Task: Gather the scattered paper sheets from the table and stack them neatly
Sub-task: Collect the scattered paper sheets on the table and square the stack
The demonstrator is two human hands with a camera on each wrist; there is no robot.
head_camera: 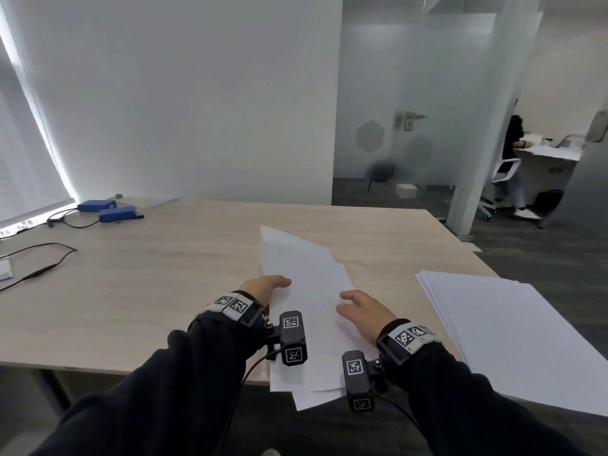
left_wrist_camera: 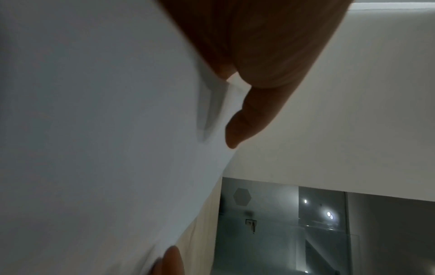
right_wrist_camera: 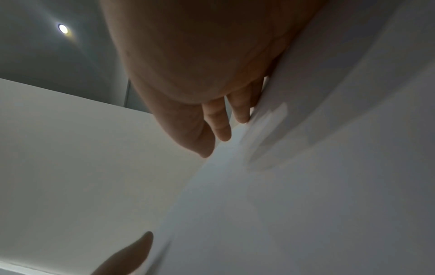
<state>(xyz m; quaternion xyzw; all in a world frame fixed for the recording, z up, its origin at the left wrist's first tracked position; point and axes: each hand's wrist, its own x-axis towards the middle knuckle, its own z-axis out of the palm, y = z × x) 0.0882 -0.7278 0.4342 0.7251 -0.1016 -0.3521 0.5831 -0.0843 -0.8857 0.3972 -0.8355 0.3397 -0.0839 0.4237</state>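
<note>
A few loose white sheets (head_camera: 306, 281) lie overlapped and skewed in the middle of the wooden table (head_camera: 164, 274), their near ends hanging over the front edge. My left hand (head_camera: 266, 286) rests against their left edge with straight fingers (left_wrist_camera: 247, 121), the paper (left_wrist_camera: 94, 148) beside them. On the right side of the same sheets lies my right hand (head_camera: 362, 307), its fingers (right_wrist_camera: 212, 126) straight along the paper (right_wrist_camera: 329, 186). A larger stack of white sheets (head_camera: 510, 330) sits at the table's right edge, partly overhanging it.
Two blue boxes (head_camera: 108, 209) with black cables (head_camera: 49, 258) lie at the far left of the table. Behind the table stand a white wall and a frosted glass door (head_camera: 411, 126). A person (head_camera: 513, 143) stands at a counter in the room beyond.
</note>
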